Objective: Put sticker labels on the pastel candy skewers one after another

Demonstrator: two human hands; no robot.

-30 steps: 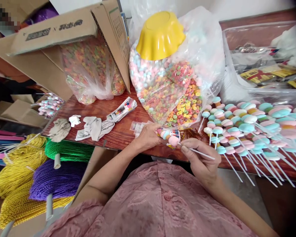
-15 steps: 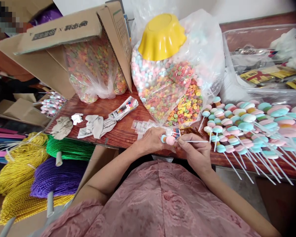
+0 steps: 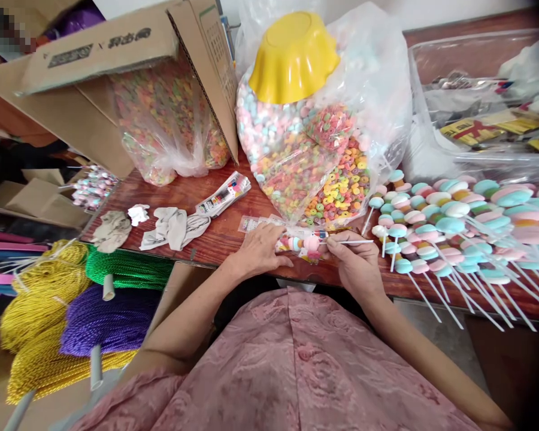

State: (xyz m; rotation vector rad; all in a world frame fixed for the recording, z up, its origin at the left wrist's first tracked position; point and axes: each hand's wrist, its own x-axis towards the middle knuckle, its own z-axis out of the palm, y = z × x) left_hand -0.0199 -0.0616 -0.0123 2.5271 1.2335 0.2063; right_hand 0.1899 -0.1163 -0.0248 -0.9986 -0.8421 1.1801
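My right hand (image 3: 359,263) pinches the white stick of a marshmallow candy skewer (image 3: 312,244) just right of its pink end. The candies lie at a clear printed wrapper (image 3: 315,258) and seem to be at least partly inside it. My left hand (image 3: 259,248) is at the far left end of the candies, palm down, its thumb stretched apart from the fingers. Its fingertips rest at the wrapper's left end; whether they press on it cannot be made out. More clear wrappers (image 3: 248,224) lie flat behind my left hand.
Many marshmallow skewers (image 3: 449,226) are piled at the right. Behind my hands stands a large candy bag (image 3: 287,185) with a yellow bowl (image 3: 296,57) on it. Left are a carton (image 3: 227,78), a wrapper stack (image 3: 224,194) and grey cloth gloves (image 3: 175,228). A clear bin (image 3: 471,158) stands back right.
My left hand has shifted left and its thumb has come away from the candies. The skewer has moved slightly up and now lies along the wrapper, with more of its candies showing.
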